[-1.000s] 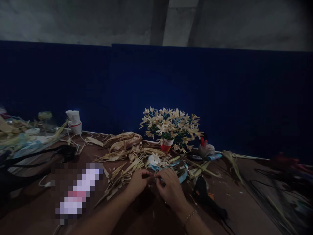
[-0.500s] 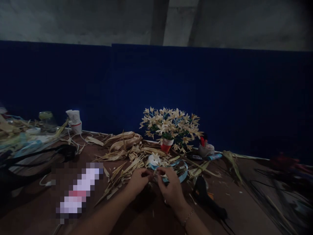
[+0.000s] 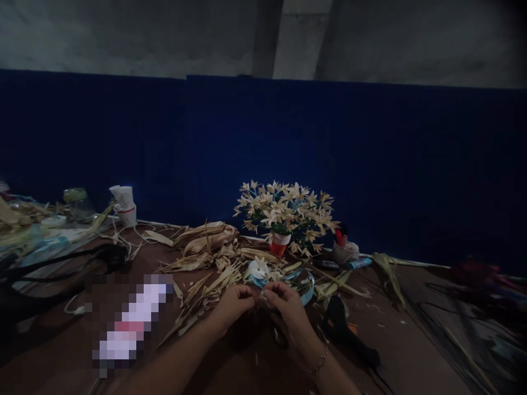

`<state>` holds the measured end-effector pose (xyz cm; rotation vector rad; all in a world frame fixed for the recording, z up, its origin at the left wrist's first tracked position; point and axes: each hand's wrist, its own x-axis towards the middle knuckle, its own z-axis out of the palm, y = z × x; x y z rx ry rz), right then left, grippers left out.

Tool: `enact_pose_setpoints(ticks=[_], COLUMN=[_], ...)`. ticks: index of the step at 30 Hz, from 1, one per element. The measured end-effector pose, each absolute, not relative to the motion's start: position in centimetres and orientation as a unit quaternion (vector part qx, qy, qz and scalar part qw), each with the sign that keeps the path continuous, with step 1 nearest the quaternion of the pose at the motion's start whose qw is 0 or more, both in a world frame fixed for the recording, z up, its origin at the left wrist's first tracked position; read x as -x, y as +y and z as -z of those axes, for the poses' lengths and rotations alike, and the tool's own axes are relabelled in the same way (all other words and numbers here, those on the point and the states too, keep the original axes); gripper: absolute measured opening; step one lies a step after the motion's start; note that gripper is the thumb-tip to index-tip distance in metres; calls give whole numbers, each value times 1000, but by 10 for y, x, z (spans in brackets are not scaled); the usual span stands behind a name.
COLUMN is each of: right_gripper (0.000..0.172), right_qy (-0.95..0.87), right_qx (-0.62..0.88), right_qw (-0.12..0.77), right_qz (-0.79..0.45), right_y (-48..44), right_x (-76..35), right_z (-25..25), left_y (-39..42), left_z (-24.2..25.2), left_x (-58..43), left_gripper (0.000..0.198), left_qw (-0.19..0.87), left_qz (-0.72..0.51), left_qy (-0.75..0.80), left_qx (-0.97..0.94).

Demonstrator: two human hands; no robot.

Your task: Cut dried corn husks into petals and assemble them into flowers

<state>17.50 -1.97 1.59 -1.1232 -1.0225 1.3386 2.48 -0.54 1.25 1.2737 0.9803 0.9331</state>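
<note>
My left hand (image 3: 235, 307) and my right hand (image 3: 288, 308) face each other low in the middle of the view, above the brown table. Thumb and fingers of my right hand pinch a small pale piece (image 3: 263, 294). The left fingertips are closed close beside it; what they hold is too small to make out. Just beyond the hands lie a white round roll (image 3: 258, 270) with a pale flower on it and a loop of light blue ribbon (image 3: 308, 293). Dark scissor-like handles (image 3: 280, 336) show partly under my right hand.
Dried husks (image 3: 212, 237) and a red-and-white cup (image 3: 279, 244) of pale flowers stand behind. A black glue gun (image 3: 338, 318) lies right of my hands. Cables, a jar (image 3: 78, 204) and a blurred-out object (image 3: 134, 323) are at left. A blue panel (image 3: 263, 148) rises behind.
My right thumb and fingers have straightened and shifted slightly, so the pale piece shows more clearly. The dark handles under my right hand are now more visible. The left hand has barely moved.
</note>
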Motion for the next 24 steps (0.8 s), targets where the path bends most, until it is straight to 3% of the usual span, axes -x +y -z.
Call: enact_pose_setpoints(ticks=[5, 15, 24], right_gripper=[29, 29, 31], right_qy=[-391, -410, -426], right_qx=[475, 487, 481], right_qw=[549, 564, 562], right_qz=[-566, -526, -522], right_y=[-19, -18, -19], right_x=[-175, -173, -172], right_z=[-17, -14, -16], left_y=[-4, -8, -8], left_z=[-9, -4, -1], left_x=[-25, -26, -26], left_gripper=[26, 17, 17], left_qw=[509, 320, 301], left_qz=[-451, -427, -411], left_qy=[427, 457, 465], left_qx=[-596, -712, -724])
